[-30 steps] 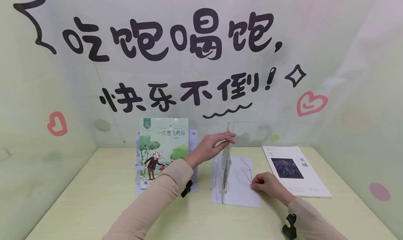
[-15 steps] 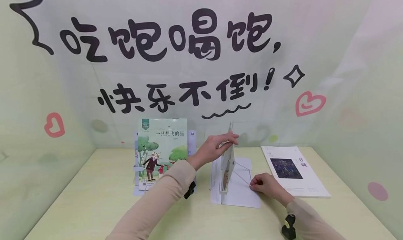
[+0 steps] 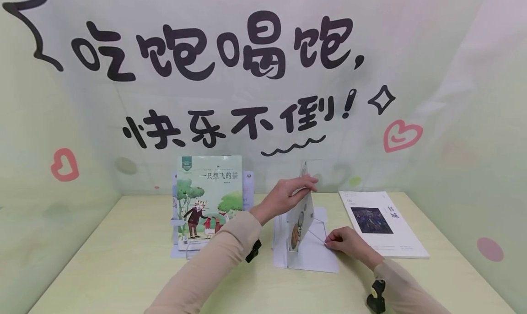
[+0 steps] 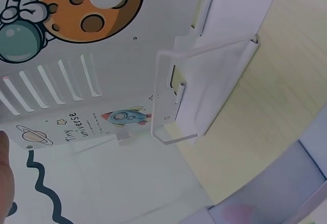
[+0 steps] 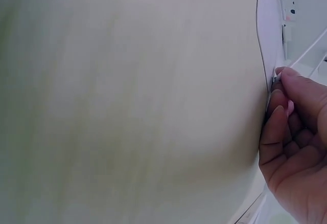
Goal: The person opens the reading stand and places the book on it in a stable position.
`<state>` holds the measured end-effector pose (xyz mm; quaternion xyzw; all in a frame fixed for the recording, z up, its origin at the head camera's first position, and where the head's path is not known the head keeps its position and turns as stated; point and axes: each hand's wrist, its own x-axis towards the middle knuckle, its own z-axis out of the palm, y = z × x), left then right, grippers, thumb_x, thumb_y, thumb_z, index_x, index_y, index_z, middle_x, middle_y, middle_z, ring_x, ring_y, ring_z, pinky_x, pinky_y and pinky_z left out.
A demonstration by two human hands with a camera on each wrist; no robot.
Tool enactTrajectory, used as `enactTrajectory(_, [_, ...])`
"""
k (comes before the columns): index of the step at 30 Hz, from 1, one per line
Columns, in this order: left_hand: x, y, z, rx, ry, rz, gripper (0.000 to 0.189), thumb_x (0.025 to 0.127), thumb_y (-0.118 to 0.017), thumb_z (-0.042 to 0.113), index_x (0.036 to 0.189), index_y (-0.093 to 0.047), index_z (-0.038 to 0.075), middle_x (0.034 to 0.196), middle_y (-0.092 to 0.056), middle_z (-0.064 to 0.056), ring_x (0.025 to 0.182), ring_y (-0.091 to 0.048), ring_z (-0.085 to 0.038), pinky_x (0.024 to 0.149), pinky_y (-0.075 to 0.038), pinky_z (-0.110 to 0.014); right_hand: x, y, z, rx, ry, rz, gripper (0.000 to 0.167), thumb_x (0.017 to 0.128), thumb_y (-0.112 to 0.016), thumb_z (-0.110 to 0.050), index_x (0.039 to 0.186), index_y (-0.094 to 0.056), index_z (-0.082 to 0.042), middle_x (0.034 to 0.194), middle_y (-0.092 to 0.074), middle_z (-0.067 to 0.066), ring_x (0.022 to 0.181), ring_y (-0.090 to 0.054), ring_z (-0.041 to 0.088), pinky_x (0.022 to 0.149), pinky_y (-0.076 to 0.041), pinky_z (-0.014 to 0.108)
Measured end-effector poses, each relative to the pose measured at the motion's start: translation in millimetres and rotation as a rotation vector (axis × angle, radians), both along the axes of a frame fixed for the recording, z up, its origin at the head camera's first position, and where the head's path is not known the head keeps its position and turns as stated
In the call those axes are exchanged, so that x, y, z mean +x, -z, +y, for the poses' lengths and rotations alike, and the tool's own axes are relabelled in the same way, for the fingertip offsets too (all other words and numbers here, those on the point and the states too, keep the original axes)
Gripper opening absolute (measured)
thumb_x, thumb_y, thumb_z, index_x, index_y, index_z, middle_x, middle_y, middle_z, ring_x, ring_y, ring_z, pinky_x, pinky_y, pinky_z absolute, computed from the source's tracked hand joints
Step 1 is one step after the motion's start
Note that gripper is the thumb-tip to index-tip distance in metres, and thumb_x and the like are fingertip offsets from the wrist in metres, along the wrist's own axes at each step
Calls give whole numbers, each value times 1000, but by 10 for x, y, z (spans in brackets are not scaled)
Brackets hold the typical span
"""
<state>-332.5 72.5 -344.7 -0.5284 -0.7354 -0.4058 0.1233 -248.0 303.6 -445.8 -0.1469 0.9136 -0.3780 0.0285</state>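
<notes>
A white metal book stand stands side-on in the middle of the table, its panel (image 3: 302,224) raised from a flat base (image 3: 314,261). Cartoon planets and a rocket decorate the panel in the left wrist view, where a wire page holder (image 4: 162,75) juts from the lower ledge. My left hand (image 3: 284,196) grips the panel's top edge, fingers over it and thumb below. Low down on the other side, my right hand (image 3: 345,241) pinches the end of the thin wire support leg (image 3: 317,234) at the base's edge. In the right wrist view the wire (image 5: 309,50) runs up from the fingertips.
A picture book (image 3: 210,199) with a cat on its cover leans on another book stand (image 3: 249,186) to the left. On the right lies a white magazine (image 3: 399,236). A printed cloth backdrop (image 3: 222,94) closes off the table's back and sides.
The panel has swung so that more of its printed face shows. My left hand has shifted slightly right with it, while the right hand keeps its pinch at the base's edge.
</notes>
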Motion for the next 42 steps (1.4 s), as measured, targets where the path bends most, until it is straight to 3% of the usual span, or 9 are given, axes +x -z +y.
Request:
enactTrajectory(17, [-9,56,115,4,9,29,16,94,-55,5,101,-68,11,125,-63,-7,128,-48,-17,108,-32,-21,37,23,-34,-9,71,-34,7,85,-67,-8,84,-69,-1,77,-67,3,64,-51,5,59,-44,18])
enactTrajectory(42, [10,76,207,-18,17,8,16,94,-55,6,102,-67,13,125,-62,-4,129,-46,-16,108,-32,-21,35,29,-43,-3,59,2,6,84,-67,-7,82,-68,-1,74,-65,2,62,-48,1,58,-42,17])
